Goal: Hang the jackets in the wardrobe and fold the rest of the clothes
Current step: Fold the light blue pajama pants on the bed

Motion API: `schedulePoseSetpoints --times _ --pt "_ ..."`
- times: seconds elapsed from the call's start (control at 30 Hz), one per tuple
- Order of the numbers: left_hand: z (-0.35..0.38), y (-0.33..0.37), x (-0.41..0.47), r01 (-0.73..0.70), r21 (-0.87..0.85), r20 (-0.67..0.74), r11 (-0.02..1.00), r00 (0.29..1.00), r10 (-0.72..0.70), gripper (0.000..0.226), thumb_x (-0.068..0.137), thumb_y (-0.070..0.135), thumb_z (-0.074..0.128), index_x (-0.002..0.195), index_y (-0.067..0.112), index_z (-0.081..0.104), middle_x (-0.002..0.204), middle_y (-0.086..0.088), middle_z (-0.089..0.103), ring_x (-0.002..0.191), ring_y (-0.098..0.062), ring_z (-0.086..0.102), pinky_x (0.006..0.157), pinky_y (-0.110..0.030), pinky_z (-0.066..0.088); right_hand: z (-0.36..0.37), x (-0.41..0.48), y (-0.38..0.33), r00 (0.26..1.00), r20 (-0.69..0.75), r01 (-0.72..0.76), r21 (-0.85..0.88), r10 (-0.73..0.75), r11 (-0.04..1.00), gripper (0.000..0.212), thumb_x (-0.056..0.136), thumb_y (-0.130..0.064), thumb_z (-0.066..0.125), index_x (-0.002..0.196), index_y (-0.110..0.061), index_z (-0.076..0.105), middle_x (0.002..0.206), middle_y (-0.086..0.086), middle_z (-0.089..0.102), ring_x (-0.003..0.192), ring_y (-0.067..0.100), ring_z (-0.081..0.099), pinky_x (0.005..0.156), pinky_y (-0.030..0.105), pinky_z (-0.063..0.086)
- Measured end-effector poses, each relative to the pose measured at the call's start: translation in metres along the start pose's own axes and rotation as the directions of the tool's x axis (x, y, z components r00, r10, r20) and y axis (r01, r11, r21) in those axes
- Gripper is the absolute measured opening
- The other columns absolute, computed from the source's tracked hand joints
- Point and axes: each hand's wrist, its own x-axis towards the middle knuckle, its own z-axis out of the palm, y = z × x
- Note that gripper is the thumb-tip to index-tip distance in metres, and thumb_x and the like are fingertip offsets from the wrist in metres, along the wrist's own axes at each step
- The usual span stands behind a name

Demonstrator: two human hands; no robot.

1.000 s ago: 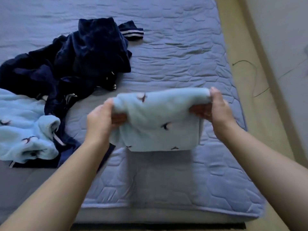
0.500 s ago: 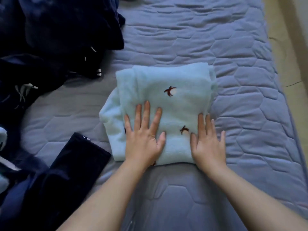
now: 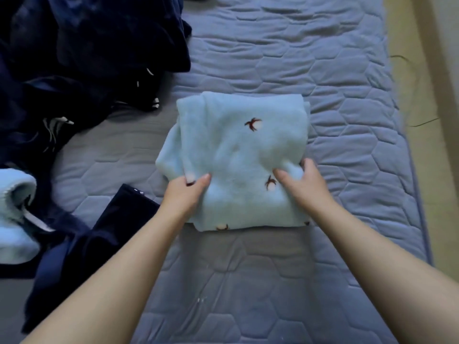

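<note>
With left hand [image 3: 185, 192] and right hand [image 3: 301, 187] set apart, one at each side of the folded light-blue fleece [image 3: 238, 150], clamp evenly: thumbs on top, fingers curled round the side edges, as now. Judging by that grip, probably the step of lifting or shifting the finished bundle, or squaring it up; cannot tell which.

Lies flat on the bed [image 3: 360, 170], about midway across, well apart from the right edge and just beside the dark navy heap [image 3: 99, 60] toward the far left.

To do it well:

- Scoop deep enough to catch every layer, not only the top one.
- Raise both sides together and level, to stop the thick bundle sagging in the middle and springing open.
- Watch the loose flap poking out on the bundle's left side; pinch it in with the left hand before raising.
- Move slowly, given bulky fleece apt to slide on itself.
- Set down toward the right edge of the bed, away from the navy heap, the navy piece [image 3: 124, 219] beside the left forearm and the other light-blue garment [image 3: 15, 214] toward the left edge, to avoid mixing folded with unfolded.
- Press flat once after landing.
</note>
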Motion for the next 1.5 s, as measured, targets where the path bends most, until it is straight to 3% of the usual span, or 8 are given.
schedulePoseSetpoints --times 0.3,0.37,0.47,0.67,0.83,0.97,1.27,1.5 --pt "0.001 -0.053 -0.062 -0.216 0.014 -0.067 0.976 0.974 0.216 0.008 0.084 0.032 0.071 0.085 0.027 0.065 0.093 0.014 0.069 0.093 -0.011 0.065 0.087 -0.039 0.051 -0.010 -0.055 0.063 0.999 -0.035 0.023 0.167 -0.017 0.986 0.055 0.079 -0.034 0.074 0.123 -0.027 0.041 0.114 -0.012 0.054 0.104 0.005 0.057 0.085 0.024 0.047" --pt "-0.001 -0.054 -0.059 -0.291 0.080 -0.235 0.953 0.924 0.302 0.038 0.077 0.038 0.076 0.108 0.025 0.057 0.113 0.006 0.058 0.106 -0.013 0.057 0.096 -0.037 0.047 -0.008 -0.054 0.064 0.999 -0.031 0.028 0.296 -0.020 0.955 0.067 0.076 -0.042 0.073 0.130 -0.024 0.038 0.116 -0.013 0.054 0.097 -0.009 0.056 0.078 0.012 0.046" --pt "0.004 -0.046 -0.050 -0.123 -0.138 -0.175 0.983 0.980 0.098 0.100 0.065 0.054 0.079 0.143 0.018 0.028 0.139 -0.002 0.040 0.124 -0.016 0.045 0.106 -0.035 0.039 -0.003 -0.051 0.070 0.994 0.109 -0.052 0.429 0.006 0.902 0.079 0.070 -0.047 0.071 0.136 -0.015 0.042 0.125 0.000 0.061 0.106 0.011 0.063 0.091 0.032 0.052" --pt "0.022 -0.049 -0.066 -0.142 -0.216 -0.101 0.966 0.987 0.122 0.044 0.080 0.031 0.075 0.114 0.024 0.047 0.112 0.007 0.061 0.102 -0.009 0.062 0.089 -0.027 0.051 -0.006 -0.070 0.079 0.989 0.138 -0.041 0.593 -0.050 0.804 0.047 0.083 -0.025 0.070 0.128 -0.019 0.054 0.119 0.003 0.068 0.106 0.019 0.066 0.087 0.034 0.055" --pt "0.009 -0.111 -0.136 -0.076 -0.031 -0.068 0.997 0.995 0.074 0.034 0.079 0.027 0.076 0.100 0.031 0.050 0.107 0.009 0.059 0.099 -0.008 0.060 0.079 -0.019 0.050 -0.018 -0.133 0.120 0.974 0.217 -0.135 0.330 0.064 0.934 0.048 0.079 -0.023 0.074 0.123 -0.022 0.055 0.119 -0.001 0.066 0.104 0.011 0.064 0.084 0.024 0.052" --pt "-0.008 -0.109 -0.146 -0.216 0.211 -0.161 0.953 0.954 0.252 0.029 0.080 0.031 0.073 0.104 0.031 0.056 0.106 0.008 0.056 0.100 -0.012 0.056 0.085 -0.027 0.043 -0.029 -0.142 0.115 0.990 -0.094 0.100 -0.014 -0.101 0.995 0.045 0.080 -0.027 0.074 0.121 -0.018 0.057 0.114 -0.002 0.055 0.101 0.010 0.054 0.088 0.025 0.043" --pt "0.016 -0.075 -0.126 -0.256 0.073 -0.249 0.964 0.931 0.266 0.035 0.094 0.038 0.055 0.065 0.020 0.045 0.063 0.012 0.048 0.055 0.002 0.045 0.050 -0.013 0.035 -0.016 -0.130 0.081 0.966 -0.201 0.165 0.005 -0.161 0.986 0.025 0.093 -0.033 0.056 0.088 -0.008 0.057 0.078 -0.001 0.058 0.074 0.016 0.052 0.064 0.031 0.038" --pt "0.013 -0.100 -0.123 -0.090 0.211 -0.342 0.973 0.926 0.160 0.041 0.098 0.030 0.047 0.063 0.011 0.036 0.059 0.002 0.043 0.061 -0.017 0.040 0.053 -0.023 0.031 -0.024 -0.118 0.104 0.986 -0.159 0.050 -0.049 -0.057 0.998 0.036 0.097 -0.023 0.048 0.078 0.008 0.050 0.073 0.021 0.057 0.072 0.038 0.050 0.060 0.041 0.035"
